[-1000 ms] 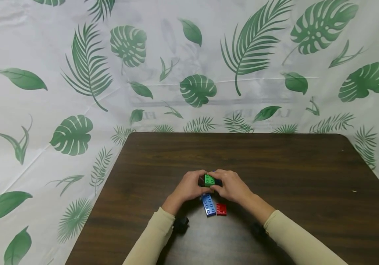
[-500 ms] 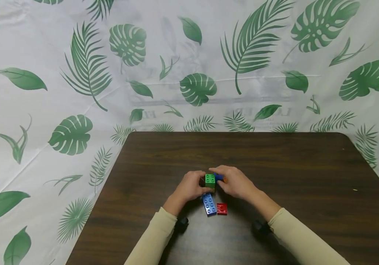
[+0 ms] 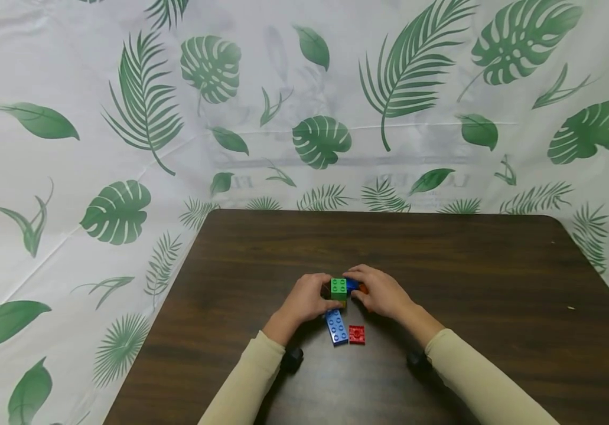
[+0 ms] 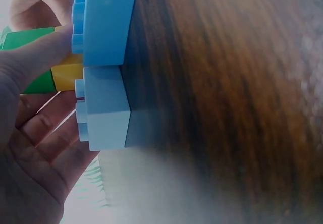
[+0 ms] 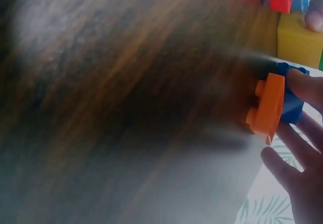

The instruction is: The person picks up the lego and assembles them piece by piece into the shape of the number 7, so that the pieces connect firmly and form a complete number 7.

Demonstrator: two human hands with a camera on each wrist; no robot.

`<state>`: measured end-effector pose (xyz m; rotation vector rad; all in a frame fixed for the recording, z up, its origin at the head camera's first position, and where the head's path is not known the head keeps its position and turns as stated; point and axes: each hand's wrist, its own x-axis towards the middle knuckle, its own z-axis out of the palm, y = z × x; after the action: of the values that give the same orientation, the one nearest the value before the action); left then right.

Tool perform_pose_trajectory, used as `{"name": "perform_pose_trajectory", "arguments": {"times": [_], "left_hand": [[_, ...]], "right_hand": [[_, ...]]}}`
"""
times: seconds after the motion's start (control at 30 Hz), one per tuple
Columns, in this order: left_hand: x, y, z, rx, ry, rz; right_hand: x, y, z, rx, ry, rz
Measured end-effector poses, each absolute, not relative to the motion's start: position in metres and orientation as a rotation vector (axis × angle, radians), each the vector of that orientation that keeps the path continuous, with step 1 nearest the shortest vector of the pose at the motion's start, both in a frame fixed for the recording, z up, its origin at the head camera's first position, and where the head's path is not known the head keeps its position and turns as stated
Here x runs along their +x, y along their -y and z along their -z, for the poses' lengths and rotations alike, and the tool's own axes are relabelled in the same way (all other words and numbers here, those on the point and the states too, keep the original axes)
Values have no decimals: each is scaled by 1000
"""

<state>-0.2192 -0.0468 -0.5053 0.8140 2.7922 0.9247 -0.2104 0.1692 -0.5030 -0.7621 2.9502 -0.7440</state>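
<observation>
Green-and-yellow brick stack (image 3: 338,288), short of the counter's (image 3: 442,260) far edge, sits pinched in our left fingers (image 4: 38,55); our right fingers (image 5: 308,88) pinch the blue-and-orange brick pair (image 5: 277,102). We're seemingly assembling; next probably calls for careful alignment.

A dark wood-grained table (image 3: 469,254) is bordered at its back, left and right by a white sheet (image 3: 272,141) printed with green leaves (image 3: 321,140); on the table's right part a pale speck (image 3: 571,307) is seen

Pale-yellow, close-fitting fabric sleeves (image 3: 243,378); small, black, blocky units (image 3: 292,360) beside the sleeves' cuffs (image 3: 271,344). Left hand (image 3: 306,298) and right hand (image 3: 384,293) bare.
</observation>
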Motion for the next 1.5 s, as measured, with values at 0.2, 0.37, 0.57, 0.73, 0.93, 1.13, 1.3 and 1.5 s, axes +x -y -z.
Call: {"name": "perform_pose_trajectory", "arguments": {"times": [0.2, 0.37, 0.57, 0.73, 0.93, 1.13, 1.3, 1.5], "left_hand": [[-221, 47, 503, 843, -2799, -901], [-223, 47, 500, 850, -2794, -891], [-223, 48, 499, 839, -2746, -918], [-222, 51, 498, 852, -2683, -1031], [-222, 50, 498, 895, -2632, -1192], [-222, 49, 499, 880, -2606, -1238], [-222, 50, 501, 867, -2606, -1252], [-223, 49, 502, 851, -2614, -1266]], "right_hand": [[-217, -173, 507, -720, -2943, 881], [-220, -175, 506, -630, -2960, 912], [-223, -177, 508, -601, -2953, 963], [-222, -179, 510, -609, -2921, 965], [-218, -180, 509, -622, -2891, 896], [-220, -179, 507, -621, -2882, 892], [-222, -180, 503, -606, -2879, 928], [-222, -181, 492, -625, -2899, 1014]]}}
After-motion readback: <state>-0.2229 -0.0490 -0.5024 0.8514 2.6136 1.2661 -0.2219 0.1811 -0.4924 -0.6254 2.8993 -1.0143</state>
